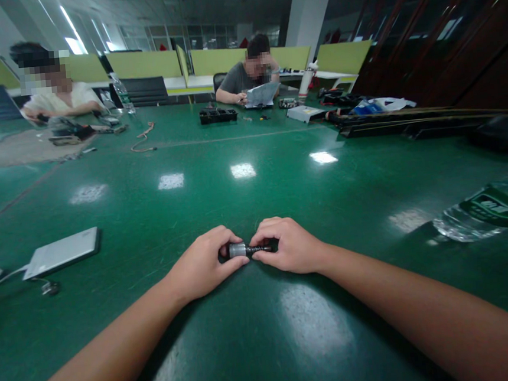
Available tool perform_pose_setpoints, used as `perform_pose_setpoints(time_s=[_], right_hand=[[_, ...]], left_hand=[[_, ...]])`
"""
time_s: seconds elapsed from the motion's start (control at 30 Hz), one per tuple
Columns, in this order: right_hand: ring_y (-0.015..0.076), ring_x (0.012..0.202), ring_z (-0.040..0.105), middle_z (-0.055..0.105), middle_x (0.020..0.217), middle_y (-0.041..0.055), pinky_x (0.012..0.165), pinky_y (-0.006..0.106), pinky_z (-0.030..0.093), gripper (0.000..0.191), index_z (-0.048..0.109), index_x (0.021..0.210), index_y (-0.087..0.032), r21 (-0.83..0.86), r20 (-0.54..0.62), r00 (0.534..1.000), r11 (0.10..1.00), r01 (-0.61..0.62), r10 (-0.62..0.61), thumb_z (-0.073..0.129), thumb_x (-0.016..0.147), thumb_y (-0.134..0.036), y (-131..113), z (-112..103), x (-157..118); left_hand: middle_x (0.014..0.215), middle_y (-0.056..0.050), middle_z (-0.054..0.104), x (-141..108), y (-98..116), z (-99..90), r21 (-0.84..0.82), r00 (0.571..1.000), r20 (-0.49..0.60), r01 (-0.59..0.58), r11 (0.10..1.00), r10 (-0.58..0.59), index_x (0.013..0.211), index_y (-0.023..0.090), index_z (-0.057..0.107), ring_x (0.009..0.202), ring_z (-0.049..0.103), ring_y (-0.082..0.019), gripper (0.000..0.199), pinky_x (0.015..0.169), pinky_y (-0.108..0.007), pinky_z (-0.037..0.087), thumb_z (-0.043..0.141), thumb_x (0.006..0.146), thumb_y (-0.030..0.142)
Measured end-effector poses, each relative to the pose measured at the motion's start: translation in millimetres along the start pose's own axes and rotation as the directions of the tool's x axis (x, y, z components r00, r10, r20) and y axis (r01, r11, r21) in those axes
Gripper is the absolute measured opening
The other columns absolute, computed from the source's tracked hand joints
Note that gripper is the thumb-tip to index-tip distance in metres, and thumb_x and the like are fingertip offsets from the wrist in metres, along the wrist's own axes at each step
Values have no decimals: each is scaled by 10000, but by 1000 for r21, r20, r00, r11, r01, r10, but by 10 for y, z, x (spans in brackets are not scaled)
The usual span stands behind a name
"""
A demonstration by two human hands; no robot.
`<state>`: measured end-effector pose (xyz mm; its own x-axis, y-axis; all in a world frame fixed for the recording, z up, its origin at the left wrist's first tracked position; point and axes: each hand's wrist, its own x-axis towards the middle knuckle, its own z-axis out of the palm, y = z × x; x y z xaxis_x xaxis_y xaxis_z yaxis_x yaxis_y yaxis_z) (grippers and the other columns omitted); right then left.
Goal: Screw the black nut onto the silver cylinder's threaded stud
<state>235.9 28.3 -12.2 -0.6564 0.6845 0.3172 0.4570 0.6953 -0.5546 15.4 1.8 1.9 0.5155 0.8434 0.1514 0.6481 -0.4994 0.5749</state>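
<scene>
I am seeing a green table [219,199] filling most of my head view, with two people sitting at its far side: one person in a grey top [233,84] is leaning over papers [261,94], and another in a pale top [81,94] is resting both forearms near the table's edge. To my right, a clear bottle with a green label [489,212] is sitting well apart from my hands. In the near middle, my left hand [204,260] is pinching a silver cylinder [238,250] between thumb and fingers, while my right hand [291,245] is closing on the dark ridged shaft [258,249] extending from it. A flat white device [61,253] is lying off to my left. Smallest of all, that cylinder and shaft are lining up end to end between my hands; I cannot tell whether they are touching the tabletop.
</scene>
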Motion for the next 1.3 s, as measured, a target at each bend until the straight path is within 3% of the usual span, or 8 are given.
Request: perform_pose_setpoints(time_s=[1.3], right_hand=[[132,664,582,646,701,-4,693,268,427,84,705,803,-178,-22,2,1000,1000,-6,6,708,722,-159,8,-23,2]], left_hand=[[808,-12,609,0,-24,9,-19,1000,4,-17,1000,17,945,187,644,720,566,-159,184,657,-271,437,652,853,346]])
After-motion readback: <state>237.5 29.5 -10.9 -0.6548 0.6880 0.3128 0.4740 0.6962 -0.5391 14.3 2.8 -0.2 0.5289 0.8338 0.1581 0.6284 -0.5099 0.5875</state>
